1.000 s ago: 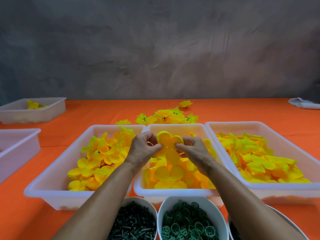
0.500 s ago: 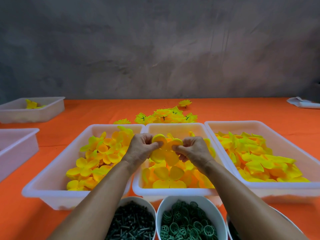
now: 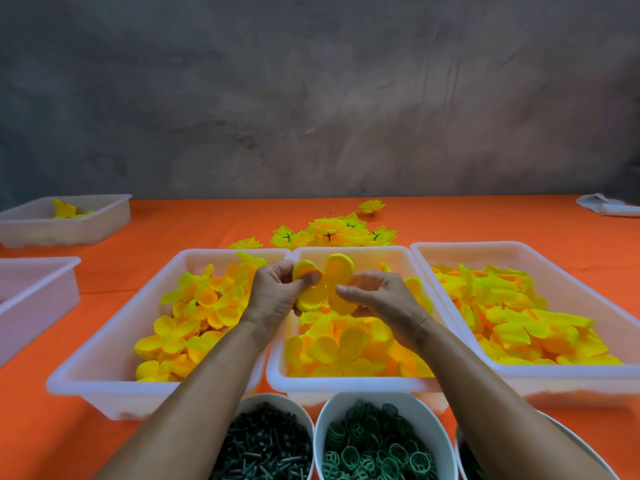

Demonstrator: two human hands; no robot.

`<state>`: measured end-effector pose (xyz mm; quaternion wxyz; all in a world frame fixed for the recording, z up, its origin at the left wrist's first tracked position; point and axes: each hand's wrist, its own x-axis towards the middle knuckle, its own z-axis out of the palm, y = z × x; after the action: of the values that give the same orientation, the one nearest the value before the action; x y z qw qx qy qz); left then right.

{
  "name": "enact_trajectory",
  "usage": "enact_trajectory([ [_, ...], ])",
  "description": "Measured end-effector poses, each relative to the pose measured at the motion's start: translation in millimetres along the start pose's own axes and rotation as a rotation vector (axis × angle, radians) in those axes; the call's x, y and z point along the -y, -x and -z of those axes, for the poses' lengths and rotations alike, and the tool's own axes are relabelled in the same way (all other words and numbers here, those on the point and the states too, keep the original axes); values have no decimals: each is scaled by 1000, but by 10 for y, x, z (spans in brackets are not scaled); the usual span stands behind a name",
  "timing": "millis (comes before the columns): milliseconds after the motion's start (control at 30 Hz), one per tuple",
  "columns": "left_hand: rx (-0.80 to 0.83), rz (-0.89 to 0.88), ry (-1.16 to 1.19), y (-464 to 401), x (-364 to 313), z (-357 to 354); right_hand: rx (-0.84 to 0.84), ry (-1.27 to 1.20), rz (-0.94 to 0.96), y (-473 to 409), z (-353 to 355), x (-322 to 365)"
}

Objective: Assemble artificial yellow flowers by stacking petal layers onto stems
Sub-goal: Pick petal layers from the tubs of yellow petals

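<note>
Above the middle tray [image 3: 353, 384], the left hand [image 3: 273, 299] pinches the petal layer [image 3: 325, 285] in its grip. The right hand [image 3: 377, 296] has just let go, its grip loosely curled and holding nothing beside the layer. The layer seems separated and ready for a stem.

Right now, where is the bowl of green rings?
In the head view, the bowl of green rings sits at the bottom centre, just in front of the middle tray, right of the bowl of dark stems.
</note>
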<state>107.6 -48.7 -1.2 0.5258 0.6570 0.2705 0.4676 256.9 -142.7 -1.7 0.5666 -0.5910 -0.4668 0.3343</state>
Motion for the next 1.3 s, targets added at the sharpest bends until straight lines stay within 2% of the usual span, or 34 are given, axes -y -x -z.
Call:
enact_trajectory([
  [100,-33,0,14,-13,15,5,69,30,-34,-6,-13,-7],
  [400,90,5,-82,-13,13,3,-88,96,-30,12,18,-1],
  [567,76,-160,-293,11,-9,-3,-186,114,-70,13,40,-20],
  [700,194,-222,-368,53,-39,-39,-114,11,-124,-6,22,-29],
  [833,310,-148,-356,78,-63,-67,-36,-37,-165,-45,-6,-41],
  [1000,322,-50,-227,61,-47,-57,31,-141,-129,-37,14,-24],
  [1200,362,-37,-111,47,-24,-41,177,-217,-68,-29,-4,6],
  [1267,337,-35,-72,37,-22,-41,144,-217,-39,-30,-10,5],
  [1300,309,-33,-50,32,-19,-40,63,-182,-23,-35,-11,0],
])
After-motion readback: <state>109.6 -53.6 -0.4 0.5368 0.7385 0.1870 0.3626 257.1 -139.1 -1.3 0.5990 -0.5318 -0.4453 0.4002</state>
